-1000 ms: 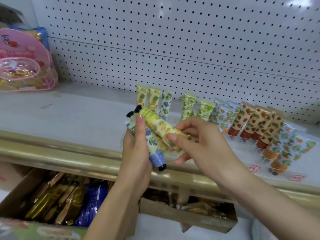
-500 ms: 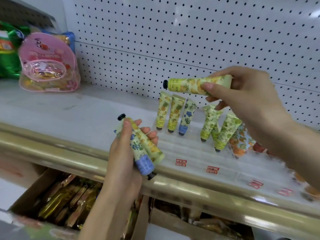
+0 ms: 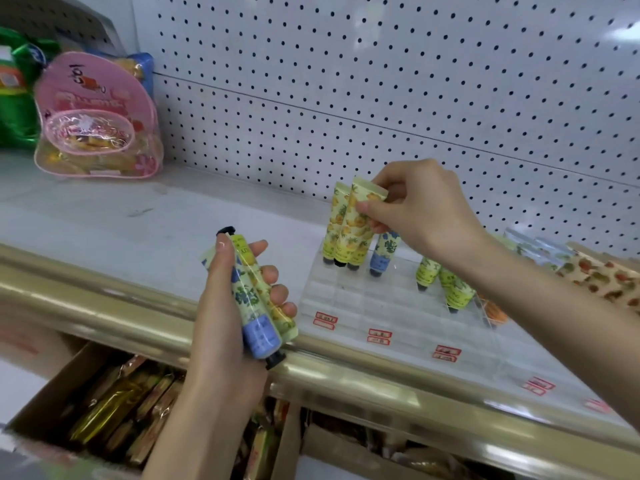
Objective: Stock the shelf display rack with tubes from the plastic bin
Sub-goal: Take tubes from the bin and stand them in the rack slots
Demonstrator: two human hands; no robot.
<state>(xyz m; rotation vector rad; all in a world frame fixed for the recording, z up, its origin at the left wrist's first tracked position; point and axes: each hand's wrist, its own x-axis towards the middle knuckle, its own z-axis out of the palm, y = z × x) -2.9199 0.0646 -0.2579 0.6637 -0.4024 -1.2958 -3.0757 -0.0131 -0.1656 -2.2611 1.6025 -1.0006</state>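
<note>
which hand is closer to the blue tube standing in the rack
Right. The right hand is just above the standing blue tube, pinching a yellow tube beside it; the left hand is off to its left by the shelf's front rail, gripping spare tubes.

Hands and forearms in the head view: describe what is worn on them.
Nothing is worn. The left hand and the right hand are bare: no gloves, rings or watch show. The left forearm and right forearm are bare to the frame edge, no sleeve in view.
</note>
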